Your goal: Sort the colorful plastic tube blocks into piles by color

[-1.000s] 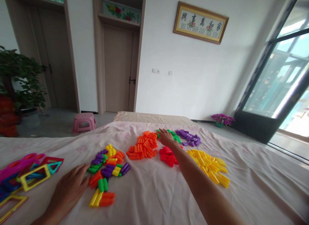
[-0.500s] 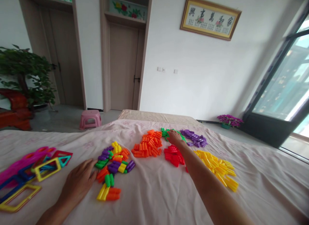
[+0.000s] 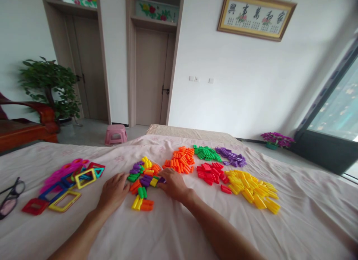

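On the cloth in front of me lies a multicoloured arrangement of small plastic tube-shaped blocks (image 3: 142, 193), in purple, green, orange and yellow. My left hand (image 3: 116, 191) rests at its left edge, fingers loosely stretched out on the cloth, with nothing seen in them. My right hand (image 3: 173, 183) is at its right end, the fingers curled down by the purple blocks (image 3: 161, 180); whatever they pinch is hidden. Just beyond that hand is a heap of orange blocks (image 3: 180, 160), with a green heap (image 3: 207, 153) behind it to the right.
Red blocks (image 3: 209, 173), yellow blocks (image 3: 253, 189) and purple blocks (image 3: 231, 157) lie in heaps at the right. Flat coloured frame pieces (image 3: 65, 201) and a pink piece (image 3: 57, 174) are at the left, near eyeglasses (image 3: 12, 198). A pink stool (image 3: 116, 134) stands beyond the cloth.
My right hand has come back from the green heap to the right end of the multicoloured arrangement. My left hand stays at its left edge. The view has turned left, bringing in the eyeglasses.
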`<state>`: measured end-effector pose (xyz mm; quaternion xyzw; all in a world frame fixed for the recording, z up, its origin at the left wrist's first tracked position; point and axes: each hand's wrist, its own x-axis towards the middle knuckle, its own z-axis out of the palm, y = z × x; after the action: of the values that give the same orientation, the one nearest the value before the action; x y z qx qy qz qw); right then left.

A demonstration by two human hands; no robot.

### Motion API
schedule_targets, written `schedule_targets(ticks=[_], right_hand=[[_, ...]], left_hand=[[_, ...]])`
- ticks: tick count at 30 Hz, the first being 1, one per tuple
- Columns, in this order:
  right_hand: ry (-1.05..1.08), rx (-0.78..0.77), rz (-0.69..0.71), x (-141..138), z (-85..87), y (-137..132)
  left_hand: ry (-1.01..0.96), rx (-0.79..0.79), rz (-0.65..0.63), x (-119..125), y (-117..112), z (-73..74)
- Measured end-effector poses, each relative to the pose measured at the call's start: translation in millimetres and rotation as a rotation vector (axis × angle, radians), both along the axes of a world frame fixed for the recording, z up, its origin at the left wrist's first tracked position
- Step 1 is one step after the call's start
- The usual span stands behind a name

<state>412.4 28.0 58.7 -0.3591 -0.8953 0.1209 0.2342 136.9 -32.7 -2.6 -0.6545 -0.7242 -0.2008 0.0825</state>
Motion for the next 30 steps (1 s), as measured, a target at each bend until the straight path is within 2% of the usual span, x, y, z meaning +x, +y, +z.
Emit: schedule_targets(ticks=[7,11,13,16,18,22,25,28,30], right_hand=[[-0.133,0.072,-0.03,6.2,-9.9,-8.0],[-0.07,0.031,-0.067,10.8,-13.2,-8.2],[0.065,-0.023,-0.144,15.6,-13.0,0.0],[0.405,-0.128,-0.31,32.8,-9.4,26.2],[0.673,-0.254,-0.406,52.4,-6.5,48.4],[1.178,-0.466,-0.5,106.2,-1.9,86.1],[1.404,-0.46,-0.582,151.2,5.4,104.1],[1.495,-0.395,-0.632,190.1,16.2,114.9],[1.548,-0.361,-0.646,206.0,20.9,118.1]], left_hand=[[-0.001,0.009,0.003,-0.8,1.4,-2.6],[0.013,0.013,0.009,-2.3,2.4,-4.3],[0.021,0.01,0.005,-3.2,3.0,-4.7],[0.022,0.006,0.0,-5.4,4.6,-6.5],[0.019,0.008,-0.008,-8.3,6.5,-10.0],[0.033,0.025,-0.043,-17.0,11.9,-22.8],[0.022,0.052,-0.054,-23.1,16.2,-32.2],[0.0,0.069,-0.065,-26.6,19.0,-37.2],[-0.004,0.081,-0.071,-27.4,19.6,-38.2]])
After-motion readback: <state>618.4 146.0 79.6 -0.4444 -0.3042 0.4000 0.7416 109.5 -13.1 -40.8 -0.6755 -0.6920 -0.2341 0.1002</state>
